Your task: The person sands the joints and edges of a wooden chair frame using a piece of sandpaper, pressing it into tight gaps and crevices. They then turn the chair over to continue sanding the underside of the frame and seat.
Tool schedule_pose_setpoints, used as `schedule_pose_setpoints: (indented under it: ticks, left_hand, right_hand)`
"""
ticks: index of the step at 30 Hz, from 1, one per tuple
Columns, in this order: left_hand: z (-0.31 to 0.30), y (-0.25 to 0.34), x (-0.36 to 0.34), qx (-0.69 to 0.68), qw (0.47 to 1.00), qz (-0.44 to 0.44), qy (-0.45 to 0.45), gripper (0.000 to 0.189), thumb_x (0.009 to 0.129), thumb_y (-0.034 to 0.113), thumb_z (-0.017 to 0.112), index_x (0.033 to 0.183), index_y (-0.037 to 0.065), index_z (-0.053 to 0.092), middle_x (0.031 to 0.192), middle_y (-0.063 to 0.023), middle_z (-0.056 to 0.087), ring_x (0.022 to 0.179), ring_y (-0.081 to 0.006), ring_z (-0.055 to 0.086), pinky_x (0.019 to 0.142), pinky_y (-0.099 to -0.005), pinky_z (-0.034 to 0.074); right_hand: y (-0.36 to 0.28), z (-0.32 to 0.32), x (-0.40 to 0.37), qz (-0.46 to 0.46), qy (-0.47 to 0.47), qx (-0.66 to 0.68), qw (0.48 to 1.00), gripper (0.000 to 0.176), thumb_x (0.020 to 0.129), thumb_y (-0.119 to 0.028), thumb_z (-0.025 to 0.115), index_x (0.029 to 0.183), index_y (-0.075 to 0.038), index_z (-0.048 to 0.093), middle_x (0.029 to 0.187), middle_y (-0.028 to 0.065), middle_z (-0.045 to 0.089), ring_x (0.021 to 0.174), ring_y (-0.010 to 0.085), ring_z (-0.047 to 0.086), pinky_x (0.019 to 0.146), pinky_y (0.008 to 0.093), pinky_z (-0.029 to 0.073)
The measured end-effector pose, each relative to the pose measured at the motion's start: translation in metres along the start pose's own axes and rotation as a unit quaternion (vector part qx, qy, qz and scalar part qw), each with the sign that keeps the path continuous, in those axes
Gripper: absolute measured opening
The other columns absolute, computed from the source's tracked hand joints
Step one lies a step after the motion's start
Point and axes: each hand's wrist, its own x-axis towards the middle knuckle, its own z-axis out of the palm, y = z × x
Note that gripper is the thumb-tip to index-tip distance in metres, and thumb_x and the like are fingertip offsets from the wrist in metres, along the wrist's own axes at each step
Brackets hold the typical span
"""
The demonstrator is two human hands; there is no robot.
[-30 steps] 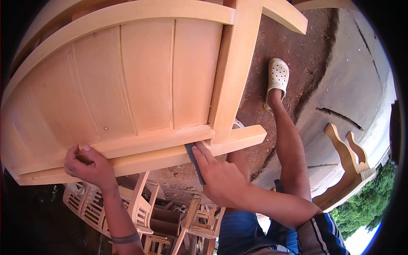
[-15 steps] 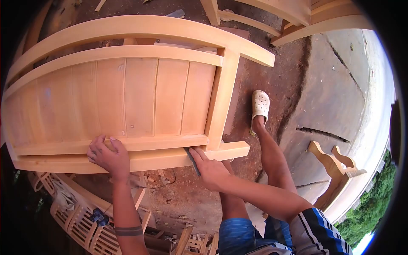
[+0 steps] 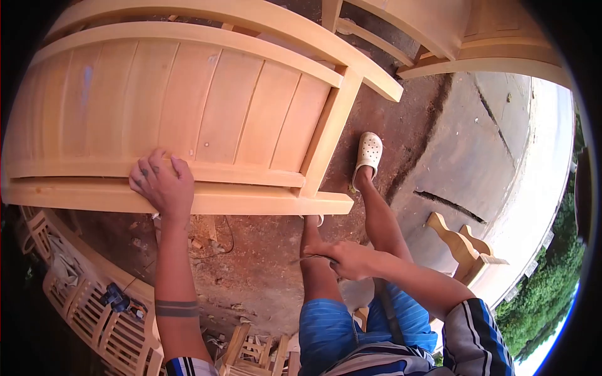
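Observation:
A pale wooden panel frame (image 3: 244, 203) with vertical planks (image 3: 182, 100) fills the upper left. My left hand (image 3: 163, 185) rests on its lower rails, fingers curled over the upper one and pressed against the wood. Below the frame's right end, my right hand (image 3: 343, 258) is closed on a thin dark strip (image 3: 316, 257), held over my leg and apart from the wood. Most of the strip is hidden by the fingers.
Slatted wooden pieces (image 3: 116, 326) and a dark blue tool (image 3: 115, 297) lie at lower left. Another wooden frame (image 3: 489, 67) stands at upper right. A curved wooden piece (image 3: 454, 241) is at right. My foot in a white clog (image 3: 370, 150) is on the dirt floor.
My right hand has come off the frame's lower rail with the dark strip, moving down and right. My left hand remains on the rails. The frame appears higher in view.

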Motion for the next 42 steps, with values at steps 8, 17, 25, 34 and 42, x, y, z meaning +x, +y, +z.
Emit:
schedule_pose_setpoints:
  ticks: [8,17,25,34,42]
  left_hand:
    - [-0.027,0.023,-0.012,-0.285,0.954,-0.088,-0.037,0.029,0.082,0.016,0.067,0.106,0.004,0.054,0.104,-0.0139,0.059,0.103,-0.0335,0.051,0.094,-0.0464,0.038]
    - [-0.131,0.079,-0.189,-0.575,0.481,-0.295,-0.593,0.026,0.089,0.019,0.068,0.1,-0.004,0.063,0.079,-0.0106,0.065,0.071,-0.0157,0.064,0.066,-0.0315,0.053]
    - [-0.113,0.069,-0.277,-0.513,0.549,-0.538,-0.382,0.027,0.095,0.022,0.062,0.087,-0.004,0.064,0.069,-0.0087,0.067,0.061,-0.0137,0.065,0.057,-0.0275,0.051]
    - [-0.121,0.099,-0.284,-0.541,0.528,-0.528,-0.387,0.025,0.096,0.022,0.058,0.092,-0.003,0.059,0.072,-0.0075,0.065,0.061,-0.0131,0.064,0.059,-0.0282,0.051]
    - [-0.113,0.12,-0.249,-0.55,0.531,-0.512,-0.391,0.018,0.099,0.015,0.05,0.095,-0.002,0.055,0.076,-0.0074,0.065,0.066,-0.0133,0.063,0.062,-0.0293,0.051]
  right_hand:
    - [-0.036,-0.046,-0.061,0.089,0.062,0.052,0.993,0.061,0.078,0.007,0.05,0.137,-0.006,0.042,0.135,0.0166,0.046,0.118,0.034,0.052,0.099,0.0416,0.043]
    - [-0.048,0.004,0.028,0.151,-0.092,0.225,0.958,0.041,0.087,-0.019,0.062,0.122,-0.001,0.053,0.126,0.0231,0.053,0.118,0.0369,0.052,0.098,0.042,0.042]
    - [-0.001,0.015,0.121,-0.07,0.312,-0.225,0.92,0.072,0.082,-0.017,0.063,0.144,0.003,0.03,0.147,0.0247,0.032,0.137,0.0392,0.032,0.112,0.0464,0.03]
    - [0.05,0.049,0.062,0.045,0.179,-0.338,0.923,0.081,0.082,-0.013,0.059,0.146,0.013,0.016,0.153,0.0353,0.01,0.144,0.0475,0.011,0.118,0.0513,0.015]
    - [0.093,0.048,0.099,-0.027,0.274,-0.397,0.876,0.075,0.086,-0.022,0.057,0.144,0.01,0.023,0.152,0.0347,0.016,0.142,0.0487,0.017,0.118,0.0508,0.016]
